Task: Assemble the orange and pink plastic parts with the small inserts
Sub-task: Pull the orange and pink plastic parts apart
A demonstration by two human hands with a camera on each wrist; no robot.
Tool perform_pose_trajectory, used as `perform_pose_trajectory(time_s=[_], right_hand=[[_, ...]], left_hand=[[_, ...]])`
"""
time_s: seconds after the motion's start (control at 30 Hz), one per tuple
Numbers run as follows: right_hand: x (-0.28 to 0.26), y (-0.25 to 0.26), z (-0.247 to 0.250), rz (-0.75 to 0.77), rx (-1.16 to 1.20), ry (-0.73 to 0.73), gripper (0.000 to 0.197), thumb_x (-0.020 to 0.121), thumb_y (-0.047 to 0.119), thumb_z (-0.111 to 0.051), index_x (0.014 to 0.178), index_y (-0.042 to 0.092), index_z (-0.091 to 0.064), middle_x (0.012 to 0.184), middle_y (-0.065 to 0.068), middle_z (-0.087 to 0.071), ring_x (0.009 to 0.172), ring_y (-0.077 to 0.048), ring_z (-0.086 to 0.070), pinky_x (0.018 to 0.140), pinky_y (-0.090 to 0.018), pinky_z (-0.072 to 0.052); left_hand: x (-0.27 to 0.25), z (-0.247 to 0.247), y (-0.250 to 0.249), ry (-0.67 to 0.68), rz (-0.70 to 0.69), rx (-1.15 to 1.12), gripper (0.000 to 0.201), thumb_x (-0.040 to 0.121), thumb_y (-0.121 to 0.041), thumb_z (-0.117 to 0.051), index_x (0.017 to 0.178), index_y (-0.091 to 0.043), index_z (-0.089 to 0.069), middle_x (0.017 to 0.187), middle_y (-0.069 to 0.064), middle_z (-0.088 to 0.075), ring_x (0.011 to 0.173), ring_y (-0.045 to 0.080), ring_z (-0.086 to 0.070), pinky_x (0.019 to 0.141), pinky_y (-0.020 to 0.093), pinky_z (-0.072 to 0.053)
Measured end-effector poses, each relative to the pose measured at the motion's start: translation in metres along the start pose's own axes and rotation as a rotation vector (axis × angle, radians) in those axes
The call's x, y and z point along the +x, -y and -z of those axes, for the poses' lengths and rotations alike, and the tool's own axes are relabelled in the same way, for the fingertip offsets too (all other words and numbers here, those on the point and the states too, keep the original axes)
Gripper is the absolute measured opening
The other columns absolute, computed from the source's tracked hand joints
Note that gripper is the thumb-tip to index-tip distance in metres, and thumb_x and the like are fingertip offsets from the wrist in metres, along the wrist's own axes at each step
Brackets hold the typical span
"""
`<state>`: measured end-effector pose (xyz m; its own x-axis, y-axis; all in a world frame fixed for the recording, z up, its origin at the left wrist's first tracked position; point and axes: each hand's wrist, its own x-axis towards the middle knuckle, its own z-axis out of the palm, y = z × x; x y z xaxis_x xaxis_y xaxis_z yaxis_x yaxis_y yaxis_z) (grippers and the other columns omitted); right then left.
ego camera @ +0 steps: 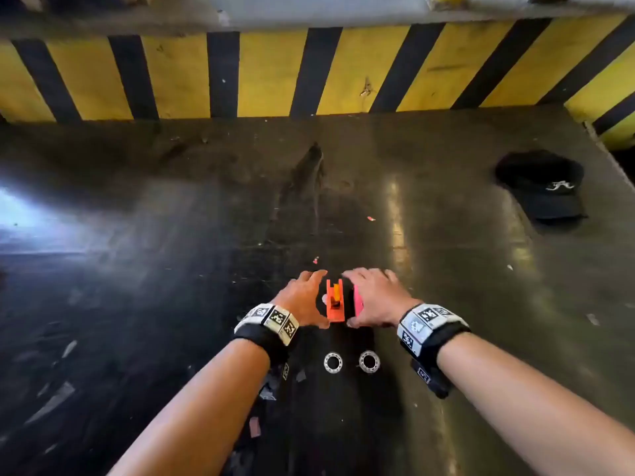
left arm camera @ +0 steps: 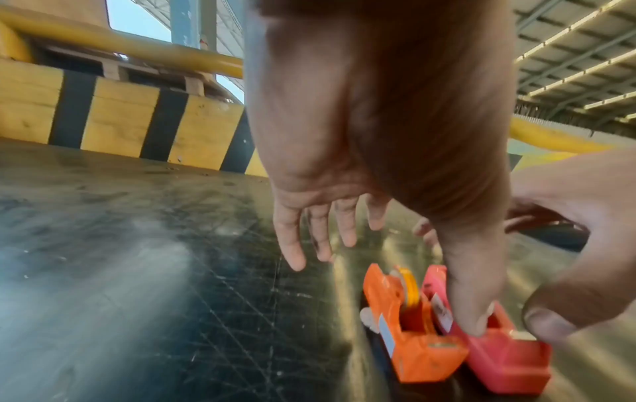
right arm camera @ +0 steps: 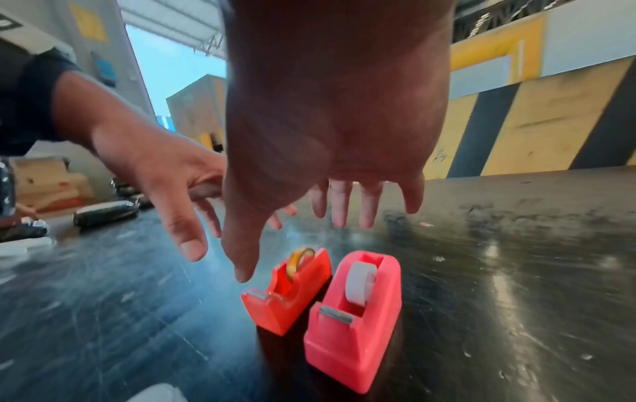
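An orange tape dispenser [ego camera: 335, 304] with a yellow roll [right arm camera: 299, 258] stands beside a pink tape dispenser [ego camera: 358, 302] with a white roll [right arm camera: 359, 283] on the dark table [ego camera: 171, 304]. My left hand [ego camera: 305, 297] hovers over the orange one's left side, fingers straight and spread. My right hand [ego camera: 374, 297] hovers over the pink one the same way. In the right wrist view both hands are above the dispensers [right arm camera: 285, 299] [right arm camera: 351, 340] and apart from them. Two small white rings [ego camera: 333, 362] [ego camera: 369, 361] lie on the table nearer to me.
A black cap [ego camera: 543, 187] lies at the far right of the table. A yellow and black striped barrier [ego camera: 275, 73] runs along the far edge. Small red scraps [ego camera: 371, 218] dot the middle. Dark objects [right arm camera: 103, 215] lie off to the left.
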<state>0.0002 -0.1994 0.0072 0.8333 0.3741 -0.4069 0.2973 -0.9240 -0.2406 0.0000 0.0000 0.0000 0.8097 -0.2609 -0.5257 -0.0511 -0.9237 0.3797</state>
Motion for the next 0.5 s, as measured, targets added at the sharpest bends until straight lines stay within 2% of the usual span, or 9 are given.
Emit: perform_pose_trajectory(time_s=[0.1, 0.23, 0.37, 0.43, 0.5], right_hand=[[0.023, -0.002, -0.01, 0.025, -0.091, 0.045, 0.12, 0.064, 0.068, -0.082, 0.16, 0.022, -0.028, 0.162, 0.001, -0.037, 0.151, -0.025, -0.033, 0.124, -0.064, -0.013], [0.043, -0.003, -0.029, 0.045, -0.15, 0.051, 0.117, 0.06, 0.073, -0.078, 0.155, 0.019, -0.037, 0.154, -0.001, -0.048, 0.144, -0.026, -0.043, 0.123, -0.068, -0.007], [0.046, -0.006, -0.04, 0.057, -0.108, -0.007, 0.109, 0.061, 0.072, -0.072, 0.15, 0.018, -0.043, 0.145, 0.0, -0.057, 0.137, -0.024, -0.052, 0.123, -0.069, -0.002], [0.044, -0.006, -0.04, 0.075, -0.071, -0.043, 0.106, 0.062, 0.07, -0.072, 0.15, 0.019, -0.043, 0.144, 0.001, -0.058, 0.137, -0.021, -0.052, 0.123, -0.069, 0.001], [0.039, -0.007, -0.037, 0.093, -0.007, -0.092, 0.108, 0.062, 0.068, -0.074, 0.152, 0.019, -0.041, 0.148, 0.001, -0.054, 0.142, -0.02, -0.047, 0.125, -0.067, 0.003]], left_hand=[[0.021, -0.01, 0.008, 0.04, 0.002, 0.075, 0.128, 0.065, -0.039, -0.092, 0.162, -0.024, -0.011, 0.163, 0.006, -0.029, 0.144, 0.037, -0.037, 0.113, 0.054, -0.043], [0.038, -0.029, 0.017, 0.041, -0.025, 0.112, 0.122, 0.067, -0.039, -0.09, 0.162, -0.023, -0.015, 0.163, 0.003, -0.03, 0.148, 0.034, -0.033, 0.112, 0.059, -0.041], [0.04, -0.036, 0.026, -0.023, -0.051, 0.027, 0.111, 0.068, -0.042, -0.088, 0.158, -0.023, -0.025, 0.16, 0.002, -0.036, 0.147, 0.032, -0.034, 0.112, 0.06, -0.041], [0.038, -0.036, 0.029, -0.035, -0.075, -0.035, 0.111, 0.067, -0.041, -0.088, 0.157, -0.024, -0.026, 0.159, 0.002, -0.039, 0.146, 0.032, -0.036, 0.114, 0.059, -0.04], [0.033, -0.031, 0.032, -0.066, -0.1, -0.1, 0.111, 0.066, -0.038, -0.089, 0.157, -0.023, -0.027, 0.158, 0.002, -0.041, 0.145, 0.03, -0.038, 0.117, 0.054, -0.038]])
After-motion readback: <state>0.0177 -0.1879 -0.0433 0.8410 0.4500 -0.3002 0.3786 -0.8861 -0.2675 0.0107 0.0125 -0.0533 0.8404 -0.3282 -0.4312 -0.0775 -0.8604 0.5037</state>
